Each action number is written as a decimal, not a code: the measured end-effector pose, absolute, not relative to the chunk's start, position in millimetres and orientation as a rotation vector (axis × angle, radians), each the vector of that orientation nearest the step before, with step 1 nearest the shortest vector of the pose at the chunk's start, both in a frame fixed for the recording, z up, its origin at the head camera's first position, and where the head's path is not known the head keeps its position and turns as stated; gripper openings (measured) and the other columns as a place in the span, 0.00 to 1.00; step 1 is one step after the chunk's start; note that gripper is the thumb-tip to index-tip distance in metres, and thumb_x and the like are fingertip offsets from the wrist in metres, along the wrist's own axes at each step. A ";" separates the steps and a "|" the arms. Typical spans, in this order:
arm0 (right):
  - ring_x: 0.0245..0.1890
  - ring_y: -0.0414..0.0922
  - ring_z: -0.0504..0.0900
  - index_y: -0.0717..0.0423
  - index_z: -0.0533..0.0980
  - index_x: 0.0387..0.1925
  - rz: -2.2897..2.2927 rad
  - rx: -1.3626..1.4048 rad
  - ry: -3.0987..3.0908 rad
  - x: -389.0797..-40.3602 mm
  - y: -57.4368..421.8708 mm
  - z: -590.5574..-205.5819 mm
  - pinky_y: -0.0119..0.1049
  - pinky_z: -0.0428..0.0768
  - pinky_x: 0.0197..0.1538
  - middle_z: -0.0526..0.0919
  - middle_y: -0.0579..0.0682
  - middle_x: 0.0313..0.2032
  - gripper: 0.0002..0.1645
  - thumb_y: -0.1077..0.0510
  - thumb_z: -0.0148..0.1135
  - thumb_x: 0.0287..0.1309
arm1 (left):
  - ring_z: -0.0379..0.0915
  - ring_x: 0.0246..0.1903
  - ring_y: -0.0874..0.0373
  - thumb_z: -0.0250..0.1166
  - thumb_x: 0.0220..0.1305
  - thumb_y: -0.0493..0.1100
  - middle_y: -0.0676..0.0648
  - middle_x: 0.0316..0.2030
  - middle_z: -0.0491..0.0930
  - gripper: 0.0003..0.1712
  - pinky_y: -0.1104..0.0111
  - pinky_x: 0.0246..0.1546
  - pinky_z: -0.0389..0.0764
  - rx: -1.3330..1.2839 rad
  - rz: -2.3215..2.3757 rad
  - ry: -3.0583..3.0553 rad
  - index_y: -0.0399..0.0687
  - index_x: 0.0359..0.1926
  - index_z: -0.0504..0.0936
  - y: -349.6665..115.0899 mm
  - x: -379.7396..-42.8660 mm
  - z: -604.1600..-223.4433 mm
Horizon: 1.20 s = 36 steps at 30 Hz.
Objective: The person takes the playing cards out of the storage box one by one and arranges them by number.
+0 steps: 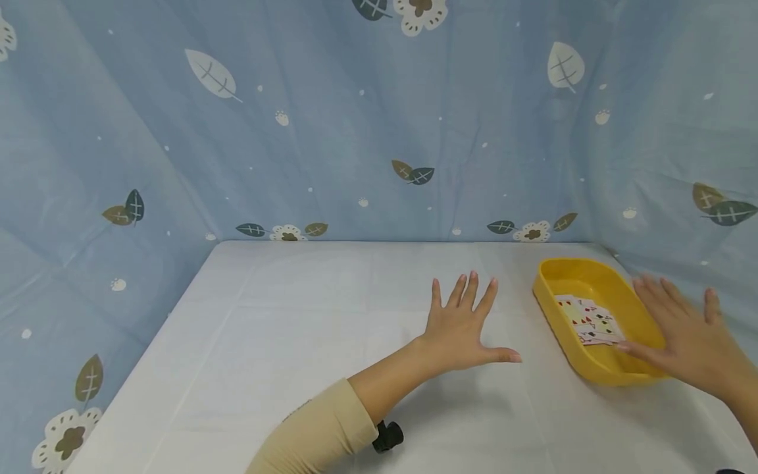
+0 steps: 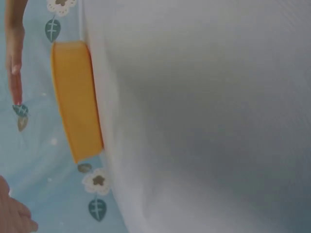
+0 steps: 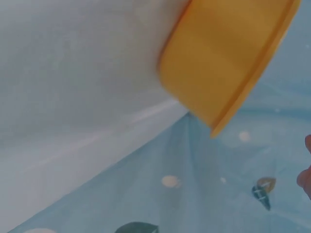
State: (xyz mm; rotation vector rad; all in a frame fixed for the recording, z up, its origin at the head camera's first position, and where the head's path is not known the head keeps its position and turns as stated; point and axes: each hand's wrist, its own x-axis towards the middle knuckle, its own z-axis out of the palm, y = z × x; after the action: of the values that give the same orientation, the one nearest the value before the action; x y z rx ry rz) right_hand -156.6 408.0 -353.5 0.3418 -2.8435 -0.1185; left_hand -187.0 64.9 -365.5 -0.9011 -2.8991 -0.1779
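A yellow plastic basin (image 1: 628,289) stands at the right of the table, with several playing cards (image 1: 589,319) lying loosely overlapped inside it. My left hand (image 1: 458,329) is held over the table to the left of the basin, fingers straight and spread, holding nothing. At the basin's right side my right hand (image 1: 693,336) hovers with fingers extended, its thumb in front of the basin in the head view; it grips nothing and is slightly blurred. The left wrist view shows the basin's outer wall (image 2: 77,102), as does the right wrist view, where the wall (image 3: 218,58) is nearer.
White cloth covers the table (image 1: 284,342). Behind and at the sides hangs a blue curtain (image 1: 331,131) with leaf and flower prints, close to the basin's right side. A small black knob-like object (image 1: 387,436) shows beneath the left sleeve (image 1: 322,428).
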 end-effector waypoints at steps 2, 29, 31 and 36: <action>0.71 0.52 0.22 0.55 0.32 0.73 -0.112 0.321 -2.859 -155.3 412.6 -356.0 0.60 0.14 0.62 0.40 0.66 0.71 0.70 0.28 0.61 0.47 | 0.27 0.73 0.51 0.40 0.47 0.86 0.46 0.74 0.30 0.64 0.39 0.67 0.33 -0.900 -0.191 -2.908 0.62 0.71 0.21 69.3 -186.5 -366.5; 0.71 0.62 0.29 0.64 0.32 0.72 0.051 0.282 -2.949 -150.5 456.2 -400.3 0.58 0.14 0.63 0.37 0.71 0.69 0.62 0.36 0.57 0.58 | 0.38 0.73 0.60 0.38 0.44 0.88 0.54 0.74 0.40 0.61 0.47 0.69 0.45 -0.871 -0.403 -3.143 0.69 0.73 0.29 162.0 -176.5 -394.9; 0.70 0.66 0.33 0.67 0.34 0.71 0.078 0.261 -2.961 -151.2 458.7 -403.6 0.59 0.14 0.63 0.39 0.73 0.69 0.62 0.36 0.57 0.58 | 0.38 0.73 0.61 0.40 0.46 0.87 0.55 0.74 0.39 0.60 0.49 0.70 0.46 -0.877 -0.479 -3.146 0.69 0.73 0.29 167.0 -176.4 -396.7; 0.64 0.76 0.39 0.77 0.34 0.67 0.309 0.150 -3.099 -154.4 465.8 -410.4 0.68 0.24 0.62 0.36 0.80 0.65 0.62 0.37 0.56 0.60 | 0.40 0.72 0.63 0.45 0.51 0.83 0.56 0.74 0.41 0.58 0.57 0.71 0.50 -0.871 -0.737 -3.139 0.65 0.73 0.32 175.6 -179.0 -402.1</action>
State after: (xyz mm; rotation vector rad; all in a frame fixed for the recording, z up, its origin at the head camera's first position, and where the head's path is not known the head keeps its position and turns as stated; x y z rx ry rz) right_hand -154.4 465.8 -410.4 0.1504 -3.0994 0.3094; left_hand -179.0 175.6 -402.1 -0.8705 -3.1391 -0.7374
